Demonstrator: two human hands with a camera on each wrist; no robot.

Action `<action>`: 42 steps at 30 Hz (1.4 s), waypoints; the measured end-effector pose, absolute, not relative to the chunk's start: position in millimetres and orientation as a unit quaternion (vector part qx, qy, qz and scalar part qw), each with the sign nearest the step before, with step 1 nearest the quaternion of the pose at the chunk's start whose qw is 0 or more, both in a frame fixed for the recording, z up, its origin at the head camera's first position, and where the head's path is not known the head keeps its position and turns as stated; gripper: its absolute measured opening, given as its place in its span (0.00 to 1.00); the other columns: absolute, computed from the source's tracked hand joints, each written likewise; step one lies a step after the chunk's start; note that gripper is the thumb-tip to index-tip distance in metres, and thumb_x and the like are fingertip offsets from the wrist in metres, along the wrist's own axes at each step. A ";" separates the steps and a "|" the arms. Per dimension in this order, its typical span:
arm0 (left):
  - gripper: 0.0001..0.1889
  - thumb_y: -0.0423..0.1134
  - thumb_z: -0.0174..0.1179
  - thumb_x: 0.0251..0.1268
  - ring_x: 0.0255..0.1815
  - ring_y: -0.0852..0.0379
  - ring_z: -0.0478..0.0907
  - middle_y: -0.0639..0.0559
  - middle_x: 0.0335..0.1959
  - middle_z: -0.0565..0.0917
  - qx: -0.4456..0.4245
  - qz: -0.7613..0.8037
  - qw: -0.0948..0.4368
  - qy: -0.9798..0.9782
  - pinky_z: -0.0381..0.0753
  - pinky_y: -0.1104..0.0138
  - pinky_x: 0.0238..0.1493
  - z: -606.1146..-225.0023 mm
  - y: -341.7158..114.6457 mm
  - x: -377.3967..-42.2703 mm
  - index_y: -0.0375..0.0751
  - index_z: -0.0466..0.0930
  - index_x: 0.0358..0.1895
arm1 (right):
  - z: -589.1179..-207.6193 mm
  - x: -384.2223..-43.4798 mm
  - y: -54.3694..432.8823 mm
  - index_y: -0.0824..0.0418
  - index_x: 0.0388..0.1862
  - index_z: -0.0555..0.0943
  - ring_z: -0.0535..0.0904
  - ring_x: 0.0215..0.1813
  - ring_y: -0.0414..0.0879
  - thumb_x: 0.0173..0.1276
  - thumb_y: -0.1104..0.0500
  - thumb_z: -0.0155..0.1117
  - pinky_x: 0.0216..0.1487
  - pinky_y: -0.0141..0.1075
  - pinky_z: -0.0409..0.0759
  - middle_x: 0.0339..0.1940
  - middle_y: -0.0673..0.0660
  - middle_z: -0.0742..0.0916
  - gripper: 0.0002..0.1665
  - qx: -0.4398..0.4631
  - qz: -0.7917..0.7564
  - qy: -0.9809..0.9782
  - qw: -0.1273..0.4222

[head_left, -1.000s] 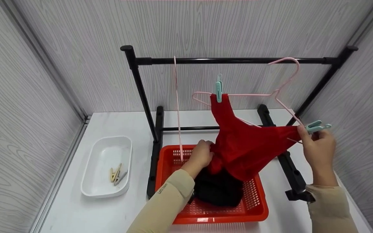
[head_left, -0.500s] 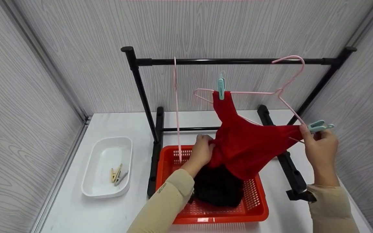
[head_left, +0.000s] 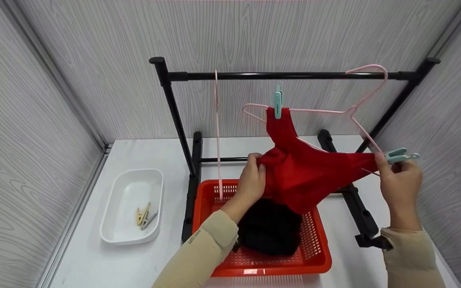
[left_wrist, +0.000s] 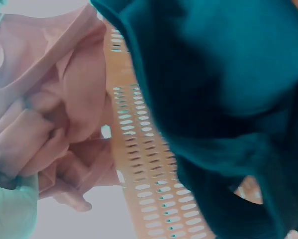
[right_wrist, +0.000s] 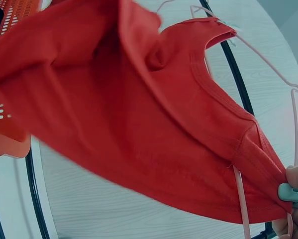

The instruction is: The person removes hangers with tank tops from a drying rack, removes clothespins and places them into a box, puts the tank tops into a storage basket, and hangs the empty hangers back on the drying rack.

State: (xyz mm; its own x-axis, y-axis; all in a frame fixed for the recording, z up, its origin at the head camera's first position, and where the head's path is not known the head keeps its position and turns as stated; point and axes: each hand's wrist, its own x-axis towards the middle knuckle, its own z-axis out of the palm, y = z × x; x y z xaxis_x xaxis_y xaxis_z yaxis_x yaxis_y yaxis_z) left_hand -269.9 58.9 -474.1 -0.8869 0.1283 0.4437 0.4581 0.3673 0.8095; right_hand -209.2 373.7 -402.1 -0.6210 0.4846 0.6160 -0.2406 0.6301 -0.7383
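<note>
A red tank top [head_left: 306,172] is stretched between both hands on a pink wire hanger [head_left: 318,111]. One mint clothespin [head_left: 278,105] clamps its left strap to the hanger; a second mint clothespin [head_left: 400,156] sits at the right shoulder. With my left hand [head_left: 252,178] I grip bunched fabric at the top's left side, above the basket. My right hand [head_left: 401,184] pinches the right shoulder and hanger end beside the second clothespin, thumb in front. In the right wrist view that clothespin [right_wrist: 290,194] lies between thumb and fingers. The hanger's hook overlaps the rack bar.
A black rack [head_left: 270,76] carries another pink hanger [head_left: 218,132] at left. Below, a red perforated basket [head_left: 321,256] contains black cloth [head_left: 270,228]. A white tray [head_left: 118,188] with several clothespins [head_left: 144,217] stands left. Patterned walls enclose the table.
The hanger and tank top have moved slightly up and right, the right hand with them. My left hand has risen, lifting the bunched fabric off the black cloth.
</note>
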 end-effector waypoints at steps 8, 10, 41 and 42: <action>0.11 0.34 0.52 0.73 0.48 0.53 0.80 0.45 0.49 0.80 -0.215 -0.525 0.235 -0.789 0.80 0.62 0.53 -445.8 53.4 -252.8 0.36 0.72 0.54 | -395.4 -205.6 367.3 0.66 0.29 0.82 0.58 0.22 0.38 0.63 0.59 0.73 0.25 0.31 0.56 0.16 0.44 0.68 0.11 -0.075 0.442 -0.787 0.424; 0.10 0.36 0.54 0.72 0.44 0.55 0.80 0.46 0.47 0.81 -0.214 -0.510 0.247 -0.796 0.82 0.63 0.48 -442.1 53.0 -247.4 0.37 0.73 0.52 | -389.8 -201.1 360.3 0.70 0.30 0.82 0.58 0.22 0.36 0.64 0.61 0.72 0.25 0.30 0.56 0.17 0.43 0.68 0.12 -0.068 0.447 -0.784 0.427; 0.15 0.48 0.55 0.74 0.26 0.50 0.82 0.52 0.22 0.82 -0.234 -0.210 0.135 -0.940 0.80 0.58 0.24 -454.9 39.7 -221.9 0.49 0.81 0.28 | -408.7 -206.7 358.6 0.71 0.36 0.85 0.60 0.24 0.38 0.63 0.62 0.72 0.26 0.29 0.57 0.19 0.47 0.70 0.10 -0.028 0.431 -0.818 0.380; 0.14 0.47 0.56 0.73 0.26 0.51 0.83 0.53 0.22 0.82 -0.238 -0.219 0.151 -0.934 0.80 0.59 0.24 -452.4 39.1 -222.1 0.49 0.81 0.28 | -408.8 -206.5 358.5 0.70 0.36 0.85 0.61 0.25 0.38 0.64 0.62 0.72 0.26 0.30 0.57 0.20 0.47 0.70 0.10 -0.026 0.431 -0.819 0.378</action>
